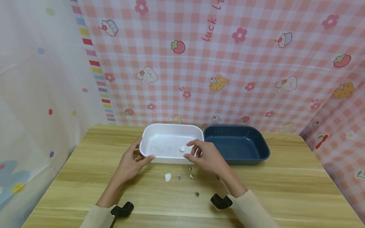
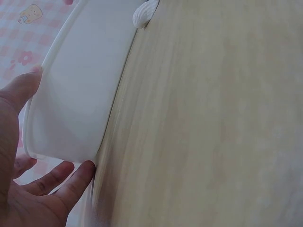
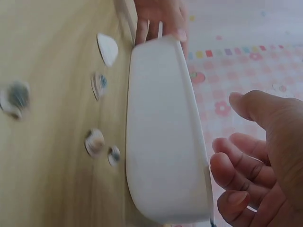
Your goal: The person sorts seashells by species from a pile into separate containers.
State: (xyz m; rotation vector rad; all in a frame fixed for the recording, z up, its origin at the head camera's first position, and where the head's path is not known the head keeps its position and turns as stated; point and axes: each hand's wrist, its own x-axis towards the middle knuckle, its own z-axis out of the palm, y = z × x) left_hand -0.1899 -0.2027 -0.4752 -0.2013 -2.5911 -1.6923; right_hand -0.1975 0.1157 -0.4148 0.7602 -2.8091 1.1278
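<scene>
My left hand holds the near left corner of a white plastic tray, thumb at the front rim and fingers around the end wall. Over the tray's right part is my right hand, its thumb and fingers apart with nothing between them. Just beside those fingertips a small white shell shows within the tray; whether it lies on the bottom or is falling I cannot tell. On the table before the tray lie a larger white shell, a greyish shell and several other small shells.
A dark blue tray of similar shape stands right against the white one. Both are at the back of the wooden table, near a pink checked cloth. Black wrist mounts sit on both sleeves.
</scene>
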